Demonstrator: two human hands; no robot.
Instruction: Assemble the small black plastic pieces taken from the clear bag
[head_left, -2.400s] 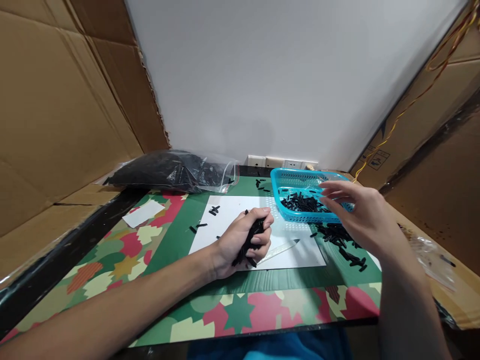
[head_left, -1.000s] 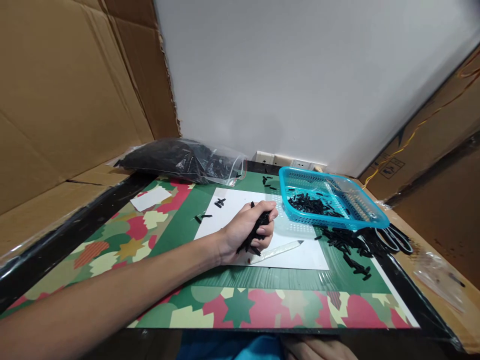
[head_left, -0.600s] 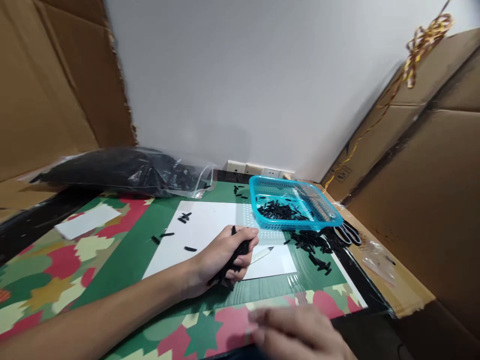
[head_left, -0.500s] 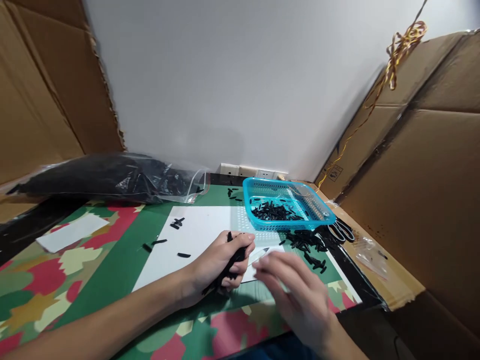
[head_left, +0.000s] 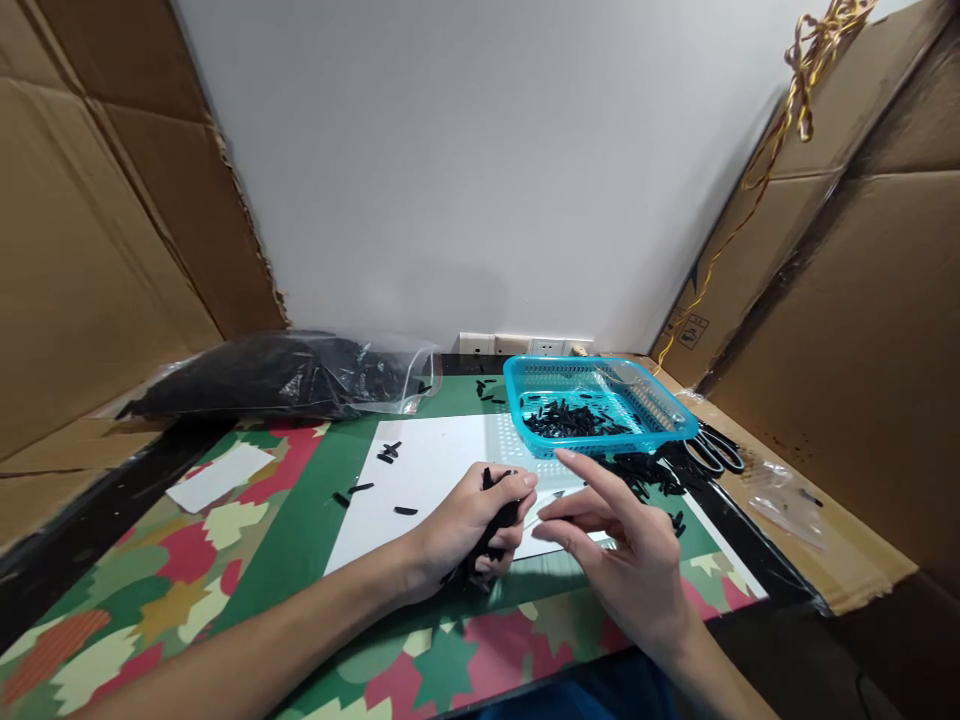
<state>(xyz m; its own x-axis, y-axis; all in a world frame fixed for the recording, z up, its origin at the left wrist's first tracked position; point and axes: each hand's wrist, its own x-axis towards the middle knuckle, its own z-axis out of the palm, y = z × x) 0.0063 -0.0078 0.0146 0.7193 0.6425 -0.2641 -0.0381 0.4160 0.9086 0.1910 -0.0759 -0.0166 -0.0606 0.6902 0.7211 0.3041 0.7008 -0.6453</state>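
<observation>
My left hand is closed around a bundle of small black strips; their ends stick out above and below the fingers. Just to its right, my right hand has its index finger stretched out and the thumb apart from the other fingers, with nothing visible between them. Under both hands lies a white sheet, where a few loose black pieces rest. A slim pale tool with a dark tip lies between the hands, partly hidden.
A blue plastic basket holding many black pieces stands behind my right hand. More pieces are heaped before it, beside scissors. A filled plastic bag lies at back left. Cardboard walls flank the table.
The view has shifted, so the table things appear farther right. My right hand has spread its index finger upward from a more closed shape; my left hand keeps its bundle.
</observation>
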